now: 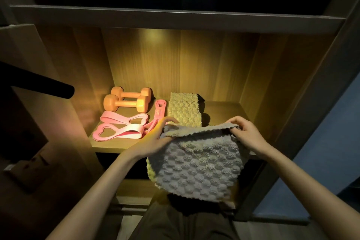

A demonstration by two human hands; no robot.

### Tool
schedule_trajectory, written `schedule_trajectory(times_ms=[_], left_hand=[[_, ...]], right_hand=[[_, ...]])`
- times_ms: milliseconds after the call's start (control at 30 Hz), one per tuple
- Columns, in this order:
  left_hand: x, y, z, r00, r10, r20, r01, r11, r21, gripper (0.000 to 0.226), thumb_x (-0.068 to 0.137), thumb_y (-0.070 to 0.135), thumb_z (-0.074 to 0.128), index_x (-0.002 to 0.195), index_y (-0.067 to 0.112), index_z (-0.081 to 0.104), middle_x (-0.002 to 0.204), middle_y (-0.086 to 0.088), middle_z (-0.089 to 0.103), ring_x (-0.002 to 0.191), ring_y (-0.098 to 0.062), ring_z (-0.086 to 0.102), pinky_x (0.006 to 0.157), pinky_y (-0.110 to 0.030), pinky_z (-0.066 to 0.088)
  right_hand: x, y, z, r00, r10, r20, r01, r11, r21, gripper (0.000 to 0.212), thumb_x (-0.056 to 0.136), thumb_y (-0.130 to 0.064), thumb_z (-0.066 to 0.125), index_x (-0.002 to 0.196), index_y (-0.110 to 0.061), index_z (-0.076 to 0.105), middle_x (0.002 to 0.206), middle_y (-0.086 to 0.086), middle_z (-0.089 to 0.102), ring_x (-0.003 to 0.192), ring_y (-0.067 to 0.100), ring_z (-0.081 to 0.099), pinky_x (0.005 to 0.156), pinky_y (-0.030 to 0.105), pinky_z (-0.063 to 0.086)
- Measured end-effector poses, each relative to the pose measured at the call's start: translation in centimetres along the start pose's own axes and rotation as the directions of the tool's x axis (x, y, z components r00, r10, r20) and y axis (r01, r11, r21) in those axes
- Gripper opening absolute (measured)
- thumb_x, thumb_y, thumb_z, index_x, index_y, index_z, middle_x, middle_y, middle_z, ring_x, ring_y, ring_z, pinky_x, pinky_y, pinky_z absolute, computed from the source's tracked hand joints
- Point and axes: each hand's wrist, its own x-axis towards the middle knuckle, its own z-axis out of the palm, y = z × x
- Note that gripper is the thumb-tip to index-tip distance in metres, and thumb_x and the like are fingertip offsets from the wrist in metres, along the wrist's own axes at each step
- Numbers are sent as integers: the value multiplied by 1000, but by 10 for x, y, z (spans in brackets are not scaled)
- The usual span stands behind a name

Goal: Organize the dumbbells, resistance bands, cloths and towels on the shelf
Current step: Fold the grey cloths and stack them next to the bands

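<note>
A grey waffle-textured towel is held up before the shelf's front edge, towards its right half, and is gripped at both upper corners. The left grip (the person's left hand) is closed on the upper left corner, with the cloth pinched between thumb and fingers. The right grip is curled round the upper right corner, and the top hem is folded over between the two. The towel's lower part hangs below the shelf board. A strip of yellowish cloth is seen behind its left edge; whether that is a separate piece cannot be told.

On the shelf, a folded beige towel is laid near the middle, running from the back towards the front edge. Two orange dumbbells are set side by side at the back left, parallel to the back wall. In front of them, by the front left corner, two pale pink resistance bands with heart-shaped loops are laid, and a darker pink band is stretched between them and the folded towel
</note>
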Motion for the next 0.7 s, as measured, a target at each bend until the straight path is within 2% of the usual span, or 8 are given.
schedule_trajectory(times_ms=[67,133,333,433,500,533,633,700], left_hand=[[4,-3,0,1000,2,16,-3,998,60,16,99,17,46,110,28,45,114,14,48,100,6,50,82,-13,42],[9,-11,1,999,7,-38,-2,993,119,9,98,28,48,104,28,55,107,11,52,101,-3,51,85,-23,41],[29,-35,-6,963,-33,-269,124,937,328,30,91,35,59,98,7,68,101,-3,49,102,-16,44,88,-34,37],[44,-29,-8,941,-74,-331,168,950,264,23,97,30,50,101,12,64,92,-2,47,97,-19,47,76,-28,35],[61,-28,-14,928,-98,-360,217,927,306,21,99,30,45,103,21,63,96,-6,58,97,-24,55,72,-30,38],[70,-28,-17,927,-106,-361,237,909,344,25,99,31,45,108,19,64,101,-10,63,99,-29,58,72,-32,41],[94,-25,-24,908,-225,-354,363,843,397,30,99,28,42,113,12,63,99,-10,70,84,-29,65,71,-35,51],[106,-22,-24,904,-274,-328,382,861,335,26,101,27,40,106,10,59,80,-8,69,62,-21,64,54,-32,52]], right_hand=[[2,1,-2,1000,12,-18,-12,1000,10,9,92,-16,59,100,-16,63,98,-2,66,86,11,62,65,22,45],[2,3,-6,1000,22,6,-21,999,-28,10,91,-13,60,99,-17,64,97,-3,66,86,9,61,63,20,43],[6,12,-21,995,-24,96,55,940,-337,9,90,-20,60,95,-27,62,83,-7,65,70,7,59,57,21,42],[18,16,-23,996,-85,37,92,859,-504,12,95,-23,56,101,-25,66,86,-7,63,77,7,57,62,23,40],[31,23,-24,990,-134,-44,80,794,-602,19,95,-27,57,108,-22,69,94,-1,60,89,12,52,68,26,38],[37,23,-25,987,-134,-83,56,789,-612,20,95,-28,56,108,-20,70,93,1,60,84,13,53,63,26,38],[61,24,-31,990,39,-138,-111,816,-567,22,96,-23,53,97,-10,70,69,1,63,51,13,52,46,24,33],[78,26,-35,973,184,-143,-231,830,-507,26,96,-23,51,87,-7,70,61,3,61,49,17,52,48,25,34]])
